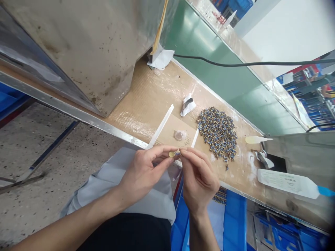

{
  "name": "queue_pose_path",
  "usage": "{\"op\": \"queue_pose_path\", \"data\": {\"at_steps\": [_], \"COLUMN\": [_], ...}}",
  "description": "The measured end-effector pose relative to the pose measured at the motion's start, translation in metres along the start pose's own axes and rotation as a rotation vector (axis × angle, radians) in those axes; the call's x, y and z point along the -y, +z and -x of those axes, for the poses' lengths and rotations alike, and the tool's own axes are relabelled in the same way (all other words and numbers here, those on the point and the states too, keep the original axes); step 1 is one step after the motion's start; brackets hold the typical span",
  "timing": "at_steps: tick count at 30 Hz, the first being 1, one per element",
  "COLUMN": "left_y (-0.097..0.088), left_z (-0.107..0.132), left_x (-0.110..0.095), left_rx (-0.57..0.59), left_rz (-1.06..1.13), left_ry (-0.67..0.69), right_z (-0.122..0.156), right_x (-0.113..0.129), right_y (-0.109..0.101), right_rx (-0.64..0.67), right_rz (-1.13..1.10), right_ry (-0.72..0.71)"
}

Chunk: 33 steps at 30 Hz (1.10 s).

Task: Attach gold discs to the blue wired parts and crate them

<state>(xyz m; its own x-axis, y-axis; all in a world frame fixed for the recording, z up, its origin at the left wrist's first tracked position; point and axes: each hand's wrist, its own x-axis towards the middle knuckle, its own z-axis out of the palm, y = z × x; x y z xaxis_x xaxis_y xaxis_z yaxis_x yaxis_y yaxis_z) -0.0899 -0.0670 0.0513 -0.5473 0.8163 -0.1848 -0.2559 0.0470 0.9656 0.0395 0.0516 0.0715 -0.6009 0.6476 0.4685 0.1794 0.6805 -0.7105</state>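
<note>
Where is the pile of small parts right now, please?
In the head view, the pile lies right of centre on the bench, beyond the right hand.

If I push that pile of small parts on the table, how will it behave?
The pile would likely slump and spread, being many small, separate pieces. Strays might scatter easily; one part already sits apart.
</note>
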Motion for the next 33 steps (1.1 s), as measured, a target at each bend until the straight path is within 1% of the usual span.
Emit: {"op": "queue_pose_path", "data": {"at_steps": [4, 11, 13, 16, 19, 23, 26, 28, 31, 33], "left_y": [-0.003, -0.015, -0.02, -0.026, -0.028, -0.028, -0.026, -0.024, -0.021, -0.019], "left_z": [-0.001, -0.009, -0.01, -0.01, -0.01, -0.011, -0.01, -0.009, -0.007, -0.007], "left_x": [0.0, -0.007, -0.009, -0.011, -0.013, -0.014, -0.013, -0.012, -0.011, -0.012], "left_rx": [-0.007, -0.006, -0.02, -0.062, -0.084, -0.054, 0.009, 0.039, 0.053, 0.062], "left_rz": [0.075, 0.159, 0.152, 0.079, 0.035, 0.069, 0.046, 0.086, 0.187, 0.199], "left_ry": [-0.054, -0.145, -0.142, -0.116, -0.077, -0.049, -0.065, -0.086, -0.087, -0.089], "right_z": [0.0, -0.001, -0.001, -0.002, -0.002, -0.002, -0.002, -0.003, -0.002, -0.001], "right_x": [0.001, 0.003, 0.003, 0.002, 0.0, -0.002, -0.002, -0.002, -0.001, 0.0], "right_y": [-0.003, -0.006, -0.004, -0.002, -0.001, -0.002, -0.002, -0.001, -0.001, -0.002], "right_rx": [-0.031, -0.096, -0.115, -0.133, -0.135, -0.135, -0.138, -0.14, -0.133, -0.128], "right_rz": [-0.006, -0.115, -0.157, -0.233, -0.275, -0.3, -0.317, -0.323, -0.317, -0.315], "right_ry": [0.031, 0.176, 0.205, 0.232, 0.263, 0.293, 0.302, 0.305, 0.294, 0.279]}}
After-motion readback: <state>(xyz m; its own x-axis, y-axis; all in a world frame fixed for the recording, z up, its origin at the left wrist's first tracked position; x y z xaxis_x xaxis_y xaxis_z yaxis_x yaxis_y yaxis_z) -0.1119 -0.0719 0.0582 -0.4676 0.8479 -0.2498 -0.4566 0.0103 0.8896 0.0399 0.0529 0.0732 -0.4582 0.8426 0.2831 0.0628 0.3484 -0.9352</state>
